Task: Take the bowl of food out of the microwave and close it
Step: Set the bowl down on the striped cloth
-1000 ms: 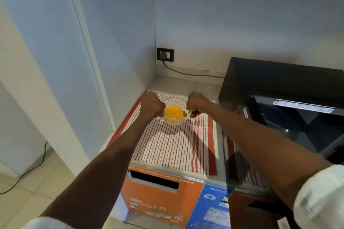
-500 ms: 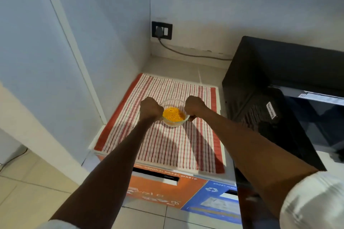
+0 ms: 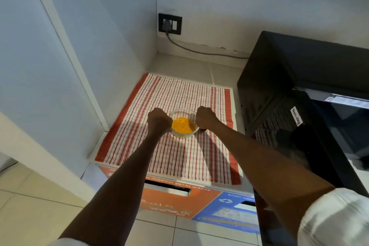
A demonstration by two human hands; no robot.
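A small clear glass bowl [image 3: 183,124] holding yellow-orange shredded food sits low over the red-striped cloth [image 3: 175,156], near its middle. My left hand [image 3: 159,119] grips the bowl's left rim and my right hand [image 3: 205,117] grips its right rim. Whether the bowl's base touches the cloth is hard to tell. The black microwave [image 3: 289,78] stands to the right, with its dark door [image 3: 327,150] swung open toward me.
The cloth covers a counter in a corner between a left wall panel and the back wall. A black wall socket [image 3: 170,23] with a plugged cable sits at the back. Orange and blue waste bin fronts [image 3: 179,201] lie below the counter edge.
Both hands have carried the bowl nearer to me and lower, from the cloth's far part to its middle. The view has tilted down and drawn closer.
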